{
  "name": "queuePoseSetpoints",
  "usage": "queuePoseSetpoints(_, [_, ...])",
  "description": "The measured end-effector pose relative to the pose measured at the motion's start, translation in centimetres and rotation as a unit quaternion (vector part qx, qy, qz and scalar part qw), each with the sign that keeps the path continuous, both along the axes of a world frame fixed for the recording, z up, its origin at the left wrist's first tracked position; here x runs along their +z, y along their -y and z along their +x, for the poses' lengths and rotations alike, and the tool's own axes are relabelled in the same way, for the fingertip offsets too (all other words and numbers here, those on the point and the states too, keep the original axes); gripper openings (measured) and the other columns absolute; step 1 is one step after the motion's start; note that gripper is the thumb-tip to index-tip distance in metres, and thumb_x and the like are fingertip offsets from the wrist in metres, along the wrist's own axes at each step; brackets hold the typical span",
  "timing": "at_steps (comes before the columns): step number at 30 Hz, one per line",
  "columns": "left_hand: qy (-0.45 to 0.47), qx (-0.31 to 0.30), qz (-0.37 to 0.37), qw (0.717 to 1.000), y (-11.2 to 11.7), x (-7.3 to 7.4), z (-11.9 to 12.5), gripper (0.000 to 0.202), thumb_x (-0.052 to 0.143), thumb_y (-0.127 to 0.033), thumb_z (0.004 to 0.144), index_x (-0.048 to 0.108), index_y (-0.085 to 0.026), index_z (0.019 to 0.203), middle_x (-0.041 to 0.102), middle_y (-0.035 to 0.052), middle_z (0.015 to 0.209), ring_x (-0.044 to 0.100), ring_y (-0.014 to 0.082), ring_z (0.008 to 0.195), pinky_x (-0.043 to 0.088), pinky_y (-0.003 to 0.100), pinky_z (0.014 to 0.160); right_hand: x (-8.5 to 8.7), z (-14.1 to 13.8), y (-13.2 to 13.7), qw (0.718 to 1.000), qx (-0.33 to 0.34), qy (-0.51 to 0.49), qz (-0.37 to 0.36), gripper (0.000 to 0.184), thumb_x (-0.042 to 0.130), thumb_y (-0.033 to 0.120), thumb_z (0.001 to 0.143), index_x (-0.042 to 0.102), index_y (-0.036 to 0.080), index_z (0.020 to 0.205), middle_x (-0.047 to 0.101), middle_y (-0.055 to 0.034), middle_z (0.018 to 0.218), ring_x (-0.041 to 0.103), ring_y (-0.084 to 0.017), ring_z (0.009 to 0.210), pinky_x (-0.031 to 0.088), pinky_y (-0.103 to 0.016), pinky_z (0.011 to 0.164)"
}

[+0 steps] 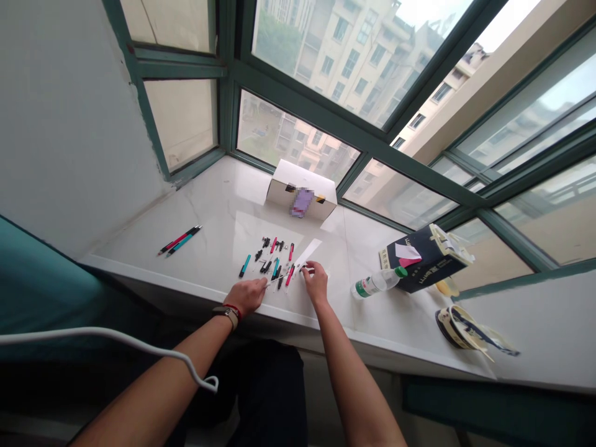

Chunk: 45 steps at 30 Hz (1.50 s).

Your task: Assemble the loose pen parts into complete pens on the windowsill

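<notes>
My left hand (250, 294) is at the sill's front edge, fingers closed on a thin whitish rod (275, 280) that points right, possibly a pen refill. My right hand (316, 281) is pinched over a small dark piece (303, 269) too tiny to name. Between and beyond my hands lie loose pen parts: a teal barrel (244, 266), a second teal barrel (276, 267), a red barrel (290, 274), another red one (291, 251), and several black pieces (266, 267). A white strip (308, 251) lies just behind my right hand.
Red and teal whole pens (180, 240) rest at the left of the white sill (209, 211). A white box (274, 189) with a blurred purple item stands by the window. To the right are a green-capped bottle (375, 284), a dark carton (419, 257) and a roll-like item (454, 326).
</notes>
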State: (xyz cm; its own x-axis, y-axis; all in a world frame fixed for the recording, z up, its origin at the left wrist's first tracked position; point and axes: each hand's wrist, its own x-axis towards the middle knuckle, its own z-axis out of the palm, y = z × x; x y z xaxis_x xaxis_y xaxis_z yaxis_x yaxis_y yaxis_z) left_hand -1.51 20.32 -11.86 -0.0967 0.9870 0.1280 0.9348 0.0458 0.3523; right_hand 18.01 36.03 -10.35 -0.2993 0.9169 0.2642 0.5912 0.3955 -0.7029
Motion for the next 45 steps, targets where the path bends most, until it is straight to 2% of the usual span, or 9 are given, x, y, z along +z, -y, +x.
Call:
queuePoseSetpoints(6, [0.004, 0.000, -0.008, 1.000, 0.1, 0.3, 0.0, 0.030, 0.033, -0.033, 0.096, 0.060, -0.023, 0.100, 0.069, 0.0066, 0.087, 0.063, 0.0198, 0.074, 0.041, 0.029, 0.064, 0.4, 0.2, 0.6, 1.000, -0.014, -0.021, -0.008, 0.033, 0.059, 0.036, 0.083, 0.062, 0.016, 0.109, 0.067, -0.0101, 0.102, 0.063, -0.017, 0.071, 0.050, -0.032, 0.075])
queuePoseSetpoints(9, [0.003, 0.001, -0.010, 1.000, 0.1, 0.4, 0.0, 0.030, 0.032, -0.033, 0.096, 0.060, -0.023, 0.100, 0.069, 0.0066, 0.087, 0.063, 0.0194, 0.075, 0.041, 0.029, 0.064, 0.1, 0.3, 1.8, 0.996, -0.070, -0.052, -0.011, 0.035, 0.058, 0.043, 0.084, 0.062, 0.015, 0.104, 0.066, -0.0096, 0.094, 0.061, -0.017, 0.070, 0.049, -0.031, 0.071])
queuePoseSetpoints(12, [-0.001, -0.004, -0.006, 1.000, 0.1, 0.4, -0.1, 0.030, 0.032, -0.033, 0.096, 0.060, -0.023, 0.100, 0.069, 0.0064, 0.087, 0.063, 0.0193, 0.076, 0.041, 0.029, 0.064, -0.6, 0.1, 3.6, 0.984, -0.096, -0.110, -0.105, 0.039, 0.052, 0.054, 0.085, 0.063, 0.017, 0.085, 0.064, -0.0043, 0.072, 0.057, -0.015, 0.060, 0.047, -0.027, 0.058])
queuePoseSetpoints(17, [-0.004, -0.014, -0.006, 1.000, 0.1, 0.1, -0.1, 0.030, 0.032, -0.032, 0.097, 0.060, -0.023, 0.101, 0.069, 0.0064, 0.087, 0.063, 0.0191, 0.075, 0.041, 0.028, 0.064, -1.5, -1.9, 6.3, 0.913, -0.002, -0.253, -0.319, 0.046, 0.061, 0.061, 0.076, 0.066, 0.016, 0.083, 0.062, -0.0003, 0.067, 0.048, -0.009, 0.043, 0.031, -0.020, 0.036])
queuePoseSetpoints(24, [-0.005, -0.013, -0.007, 1.000, -0.1, -0.1, 0.0, 0.028, 0.033, -0.032, 0.097, 0.059, -0.023, 0.101, 0.069, 0.0062, 0.091, 0.064, 0.0191, 0.079, 0.041, 0.028, 0.065, -1.2, -4.6, 7.5, 0.880, -0.012, -0.324, -0.346, 0.039, 0.072, 0.052, 0.069, 0.065, 0.017, 0.083, 0.061, 0.0016, 0.066, 0.046, -0.007, 0.043, 0.031, -0.019, 0.036])
queuePoseSetpoints(29, [-0.003, -0.008, -0.011, 1.000, 0.0, 0.0, 0.0, 0.029, 0.032, -0.032, 0.097, 0.059, -0.024, 0.102, 0.069, 0.0061, 0.090, 0.064, 0.0189, 0.078, 0.041, 0.028, 0.065, -0.9, -3.0, 5.7, 0.887, -0.081, -0.339, -0.302, 0.038, 0.069, 0.051, 0.072, 0.064, 0.017, 0.088, 0.061, 0.0012, 0.066, 0.050, -0.008, 0.045, 0.034, -0.018, 0.039])
queuePoseSetpoints(32, [0.002, -0.007, -0.008, 1.000, 0.0, -0.1, -0.1, 0.028, 0.033, -0.033, 0.097, 0.059, -0.024, 0.102, 0.069, 0.0059, 0.089, 0.063, 0.0190, 0.077, 0.041, 0.028, 0.065, -1.0, -1.0, 4.2, 0.923, -0.121, -0.250, -0.265, 0.033, 0.068, 0.047, 0.071, 0.065, 0.016, 0.082, 0.062, 0.0004, 0.062, 0.051, -0.010, 0.043, 0.036, -0.020, 0.038])
queuePoseSetpoints(38, [0.006, -0.006, -0.001, 1.000, 0.0, -0.3, -0.1, 0.027, 0.034, -0.032, 0.096, 0.060, -0.023, 0.103, 0.069, 0.0065, 0.089, 0.063, 0.0195, 0.077, 0.042, 0.028, 0.065, -1.3, 0.2, 2.5, 0.976, -0.074, -0.035, -0.203, 0.022, 0.065, 0.041, 0.073, 0.066, 0.019, 0.070, 0.064, 0.0000, 0.052, 0.053, -0.013, 0.036, 0.042, -0.025, 0.043])
queuePoseSetpoints(45, [0.002, -0.006, -0.009, 1.000, 0.0, 0.1, -0.1, 0.028, 0.033, -0.032, 0.096, 0.059, -0.024, 0.102, 0.069, 0.0062, 0.089, 0.064, 0.0193, 0.078, 0.041, 0.028, 0.065, -1.5, 0.3, 3.7, 0.984, -0.092, -0.021, -0.149, 0.028, 0.059, 0.048, 0.079, 0.064, 0.020, 0.073, 0.066, -0.0010, 0.058, 0.056, -0.015, 0.043, 0.045, -0.027, 0.053])
